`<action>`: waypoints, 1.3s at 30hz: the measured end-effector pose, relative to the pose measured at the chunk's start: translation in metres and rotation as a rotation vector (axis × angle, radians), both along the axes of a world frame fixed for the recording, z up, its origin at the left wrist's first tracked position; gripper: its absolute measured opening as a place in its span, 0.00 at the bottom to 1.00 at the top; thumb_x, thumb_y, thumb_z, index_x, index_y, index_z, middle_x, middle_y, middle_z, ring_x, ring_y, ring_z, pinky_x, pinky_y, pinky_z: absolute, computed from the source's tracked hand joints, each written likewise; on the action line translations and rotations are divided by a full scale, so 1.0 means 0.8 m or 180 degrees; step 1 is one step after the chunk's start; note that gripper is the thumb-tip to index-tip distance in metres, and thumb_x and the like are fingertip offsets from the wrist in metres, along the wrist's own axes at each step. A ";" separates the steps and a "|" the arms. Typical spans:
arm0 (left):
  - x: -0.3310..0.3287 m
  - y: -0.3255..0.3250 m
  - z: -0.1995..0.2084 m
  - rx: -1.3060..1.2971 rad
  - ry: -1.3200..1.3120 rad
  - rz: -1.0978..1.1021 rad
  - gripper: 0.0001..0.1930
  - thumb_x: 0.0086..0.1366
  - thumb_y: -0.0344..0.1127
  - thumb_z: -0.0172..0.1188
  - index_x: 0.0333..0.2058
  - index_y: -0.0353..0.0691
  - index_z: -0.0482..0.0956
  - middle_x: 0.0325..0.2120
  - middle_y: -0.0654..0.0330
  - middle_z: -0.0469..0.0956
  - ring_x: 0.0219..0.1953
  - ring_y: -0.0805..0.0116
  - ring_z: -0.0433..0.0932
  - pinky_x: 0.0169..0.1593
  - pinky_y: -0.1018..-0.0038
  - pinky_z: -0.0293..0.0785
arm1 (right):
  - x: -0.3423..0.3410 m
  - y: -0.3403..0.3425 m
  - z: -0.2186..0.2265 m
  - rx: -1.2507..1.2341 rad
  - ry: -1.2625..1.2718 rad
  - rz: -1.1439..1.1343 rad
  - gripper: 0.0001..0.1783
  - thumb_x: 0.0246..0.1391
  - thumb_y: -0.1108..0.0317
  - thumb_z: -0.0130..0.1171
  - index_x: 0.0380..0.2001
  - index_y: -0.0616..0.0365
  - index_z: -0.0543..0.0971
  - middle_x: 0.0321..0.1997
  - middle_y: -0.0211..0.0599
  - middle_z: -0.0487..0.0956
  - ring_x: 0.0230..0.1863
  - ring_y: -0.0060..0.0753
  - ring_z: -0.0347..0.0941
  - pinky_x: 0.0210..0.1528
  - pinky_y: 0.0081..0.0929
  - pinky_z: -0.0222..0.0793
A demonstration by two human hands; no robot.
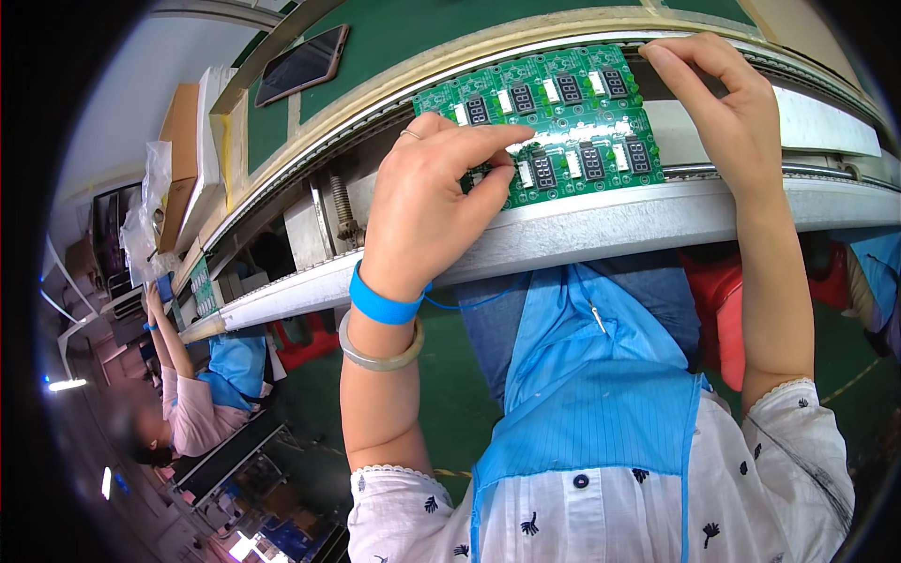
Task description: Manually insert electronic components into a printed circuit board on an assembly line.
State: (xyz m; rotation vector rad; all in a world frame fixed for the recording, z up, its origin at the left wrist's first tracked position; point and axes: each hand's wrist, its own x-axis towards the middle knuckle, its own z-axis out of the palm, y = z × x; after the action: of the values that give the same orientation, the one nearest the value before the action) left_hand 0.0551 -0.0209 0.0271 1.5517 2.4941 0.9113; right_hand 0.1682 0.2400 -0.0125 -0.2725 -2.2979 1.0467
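A green circuit board panel [563, 117] lies across the rails in front of me, carrying two rows of small dark digit displays [591, 161] and white connectors. My left hand [432, 183] is over the panel's left part, its index finger and thumb curled close together; its palm and fingers cover some displays there. Whether anything small is between those fingertips cannot be made out. Off the panel's far right corner, my right hand [732, 108] has its thumb and index fingertip pinched together. What they hold, if anything, is too small to name. Green round parts stand along the panel's right edge.
Metal rails [563, 220] of a conveyor run left to right. A phone [302, 66] lies on the green surface at the far left. A blue wristband [385, 296] with a cord circles my left wrist. Further left, another person [202, 385] works at the same line beside cardboard [178, 164].
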 end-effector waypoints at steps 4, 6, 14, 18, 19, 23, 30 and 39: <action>0.000 0.001 0.004 -0.0185 -0.0089 0.0031 0.20 0.53 0.23 0.64 0.46 0.46 0.88 0.30 0.64 0.85 0.34 0.66 0.76 0.42 0.70 0.76 | 0.001 0.001 -0.001 0.0075 0.0020 0.0029 0.09 0.62 0.67 0.65 0.41 0.59 0.87 0.40 0.29 0.84 0.43 0.20 0.78 0.49 0.17 0.70; -0.002 0.000 0.005 -0.0188 -0.0129 -0.0015 0.21 0.53 0.24 0.64 0.47 0.46 0.88 0.30 0.64 0.85 0.34 0.67 0.76 0.42 0.70 0.76 | 0.002 0.000 -0.002 0.0096 -0.0034 -0.0006 0.09 0.62 0.66 0.65 0.41 0.58 0.87 0.40 0.28 0.84 0.43 0.20 0.78 0.49 0.17 0.70; -0.009 0.004 -0.003 0.0047 -0.0355 -0.0210 0.20 0.53 0.24 0.63 0.46 0.46 0.87 0.27 0.62 0.84 0.29 0.62 0.73 0.38 0.67 0.73 | 0.002 0.001 -0.001 0.0131 -0.0009 0.0140 0.09 0.63 0.66 0.65 0.42 0.58 0.87 0.40 0.28 0.83 0.43 0.21 0.78 0.49 0.18 0.70; -0.012 0.004 -0.005 0.0080 -0.0424 -0.0253 0.20 0.53 0.23 0.62 0.45 0.46 0.88 0.27 0.62 0.84 0.29 0.62 0.75 0.38 0.68 0.74 | 0.001 0.001 -0.002 0.0061 -0.0019 0.0184 0.09 0.63 0.67 0.65 0.42 0.59 0.86 0.40 0.29 0.83 0.43 0.22 0.79 0.48 0.18 0.72; -0.012 0.005 -0.004 0.0081 -0.0460 -0.0262 0.20 0.53 0.23 0.62 0.45 0.46 0.88 0.27 0.62 0.84 0.30 0.63 0.75 0.38 0.68 0.74 | 0.002 0.001 -0.002 0.0058 -0.0021 0.0183 0.09 0.63 0.67 0.65 0.42 0.59 0.86 0.40 0.29 0.83 0.43 0.22 0.79 0.48 0.18 0.72; -0.013 0.004 -0.003 0.0041 -0.0596 -0.0229 0.20 0.52 0.24 0.62 0.45 0.46 0.88 0.26 0.62 0.83 0.30 0.64 0.76 0.38 0.69 0.74 | 0.001 0.002 -0.001 0.0088 -0.0037 0.0248 0.10 0.63 0.66 0.64 0.42 0.60 0.86 0.40 0.30 0.83 0.43 0.23 0.79 0.48 0.19 0.72; -0.018 0.005 0.004 -0.0165 -0.0711 -0.0264 0.20 0.53 0.24 0.64 0.46 0.46 0.88 0.29 0.62 0.83 0.33 0.68 0.78 0.41 0.72 0.76 | 0.002 0.003 -0.002 0.0130 -0.0089 0.0291 0.10 0.64 0.66 0.64 0.42 0.61 0.86 0.40 0.31 0.82 0.43 0.24 0.79 0.48 0.20 0.73; -0.018 0.004 0.005 -0.0315 -0.0890 -0.0222 0.21 0.56 0.23 0.64 0.49 0.45 0.87 0.32 0.62 0.82 0.35 0.72 0.80 0.45 0.74 0.78 | 0.002 0.003 -0.001 0.0130 -0.0082 0.0345 0.10 0.64 0.67 0.64 0.43 0.62 0.85 0.41 0.32 0.82 0.44 0.25 0.79 0.49 0.21 0.74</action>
State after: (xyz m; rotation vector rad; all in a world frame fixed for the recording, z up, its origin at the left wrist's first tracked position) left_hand 0.0409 -0.0178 0.0312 1.3662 2.2417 0.9091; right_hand 0.1695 0.2422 -0.0136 -0.1471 -2.3769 1.0535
